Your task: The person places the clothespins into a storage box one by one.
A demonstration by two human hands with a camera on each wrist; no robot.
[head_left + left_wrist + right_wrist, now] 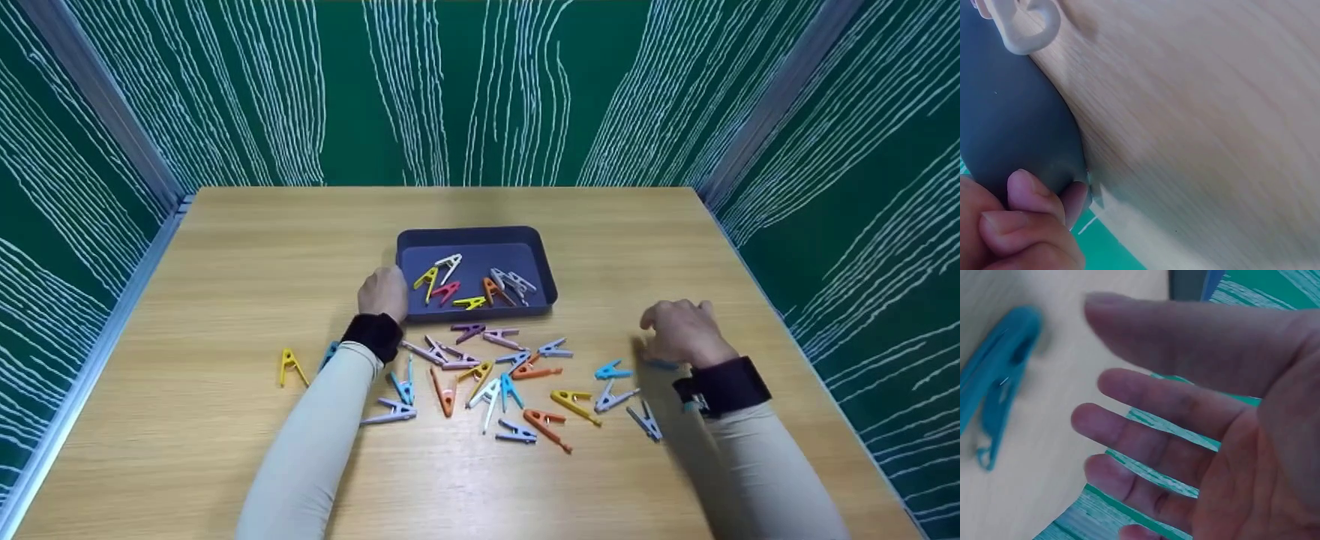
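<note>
My left hand (383,292) grips the left wall of a dark, shallow tray (480,253). In the left wrist view its curled fingers (1033,236) hold the tray's rim. Several spring clips lie in the tray, among them a yellow clip (426,282), a white clip (450,265) and an orange clip (491,291). To the right, my right hand (686,331) hovers over the table, holding nothing. The right wrist view has its fingers (1151,433) spread and relaxed, apart from a blue clip (1016,363). Under that hand, a blue clip (663,364) is partly hidden.
Many coloured clips are scattered in front of the tray, including a purple clip (469,331), an orange clip (547,430) and a light blue clip (613,370). A yellow clip (289,365) lies left of my left forearm. Green, white-streaked panels (480,94) border the wooden table (150,420).
</note>
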